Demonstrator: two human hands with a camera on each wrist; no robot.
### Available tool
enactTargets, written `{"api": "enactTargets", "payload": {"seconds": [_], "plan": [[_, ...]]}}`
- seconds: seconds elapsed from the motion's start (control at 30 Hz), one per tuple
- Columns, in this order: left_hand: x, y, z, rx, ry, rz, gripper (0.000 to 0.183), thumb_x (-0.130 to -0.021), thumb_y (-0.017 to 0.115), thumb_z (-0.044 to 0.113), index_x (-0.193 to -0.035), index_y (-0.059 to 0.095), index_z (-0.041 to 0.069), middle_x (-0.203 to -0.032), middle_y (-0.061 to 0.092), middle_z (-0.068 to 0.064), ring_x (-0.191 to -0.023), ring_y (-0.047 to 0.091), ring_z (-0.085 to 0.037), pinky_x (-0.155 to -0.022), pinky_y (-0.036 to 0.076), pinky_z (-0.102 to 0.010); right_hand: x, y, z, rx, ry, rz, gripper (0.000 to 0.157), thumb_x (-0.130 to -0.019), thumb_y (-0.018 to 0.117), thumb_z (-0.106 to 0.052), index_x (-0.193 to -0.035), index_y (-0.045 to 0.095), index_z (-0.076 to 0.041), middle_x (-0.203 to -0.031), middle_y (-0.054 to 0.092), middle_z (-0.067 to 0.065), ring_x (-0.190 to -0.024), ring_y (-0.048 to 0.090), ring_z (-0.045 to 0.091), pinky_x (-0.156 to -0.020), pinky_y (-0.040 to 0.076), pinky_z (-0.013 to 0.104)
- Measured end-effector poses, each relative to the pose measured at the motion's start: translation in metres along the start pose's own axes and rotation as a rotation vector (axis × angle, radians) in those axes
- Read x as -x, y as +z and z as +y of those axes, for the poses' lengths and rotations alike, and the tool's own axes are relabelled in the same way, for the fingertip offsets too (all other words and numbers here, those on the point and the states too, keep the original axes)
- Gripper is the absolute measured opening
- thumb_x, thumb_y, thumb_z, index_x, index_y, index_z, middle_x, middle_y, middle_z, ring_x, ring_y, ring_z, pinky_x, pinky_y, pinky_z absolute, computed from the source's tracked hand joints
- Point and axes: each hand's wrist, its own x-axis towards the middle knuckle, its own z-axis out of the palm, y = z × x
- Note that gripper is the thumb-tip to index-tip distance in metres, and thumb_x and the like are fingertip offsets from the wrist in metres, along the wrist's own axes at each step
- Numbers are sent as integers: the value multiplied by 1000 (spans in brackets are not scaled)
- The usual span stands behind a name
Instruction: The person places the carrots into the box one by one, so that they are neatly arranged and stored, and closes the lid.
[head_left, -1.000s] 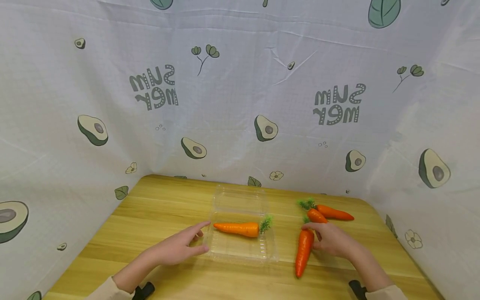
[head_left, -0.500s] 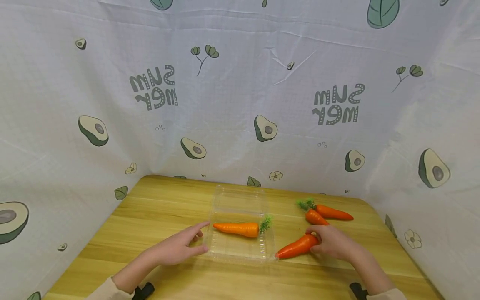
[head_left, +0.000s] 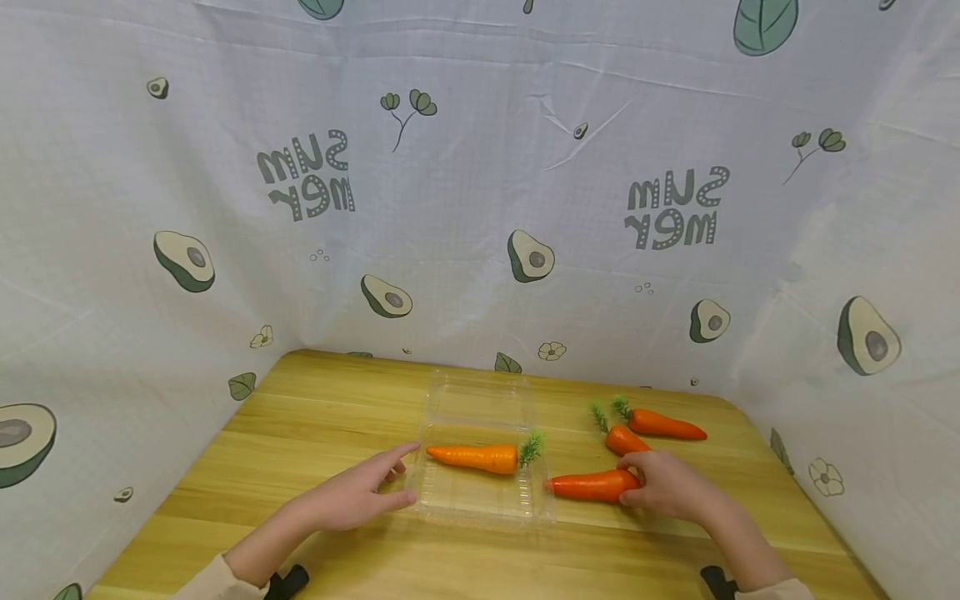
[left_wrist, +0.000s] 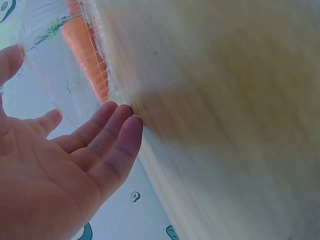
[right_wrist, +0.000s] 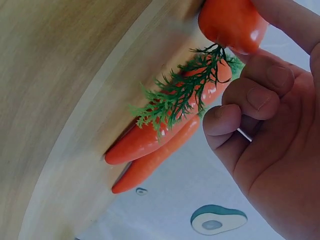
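Now the right hand (head_left: 663,485) pinches a glossy red-orange toy carrot (head_left: 592,486) near its leafy end between thumb and forefinger, its other fingers curled in and empty. Half a second ago that carrot slanted toward the container's near corner; now it has swung round, its tip at the right side of the clear plastic hinged container (head_left: 480,506), though whether they touch I cannot tell. That leaves it, I judge, roughly in line with the lighter orange toy carrot (head_left: 476,458) lying across the container, leafy top to the right. The left hand (head_left: 356,493) is unchanged at the container's left edge, fingers extended and apart, gripping nothing; contact with the plastic is unclear. Just beyond the right hand lies a second red-orange carrot (head_left: 622,439), partly hidden by it, and past that a slimmer red-orange carrot (head_left: 667,425); their green tops, earlier bunched together, now stand apart. Everything rests on a yellowish wood-grain surface (head_left: 315,417), backed by a white avocado-print cloth (head_left: 450,192).
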Motion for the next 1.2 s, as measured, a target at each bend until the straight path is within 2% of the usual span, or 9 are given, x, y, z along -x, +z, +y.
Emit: {"api": "enactTargets", "payload": {"seconds": [0.37,0.63,1.2], "plan": [[1,-1,-1,1,-10,-9,74,-101,58,49,-161,25,19,-145,50,-8,-132,49,-28,-104,43,-55,2,-2,-1,13,4,6,33,-78,86,-29,-101,73,-10,-66,51,-2,-60,44,13,-55,33,26],[1,0,-1,7,-8,-9,73,-101,58,48,-161,25,20,-145,50,-9,-133,49,-29,-104,43,-56,3,-1,3,23,9,0,32,-79,84,-41,-93,72,-14,-63,46,-3,-58,42,13,-54,30,26],[1,1,-4,9,-3,-14,73,-101,57,48,-161,25,20,-145,50,-9,-133,49,-29,-105,43,-56,5,1,7,-4,6,-11,33,-82,81,-46,-90,71,-16,-61,43,-6,-56,41,11,-54,30,25]]}}
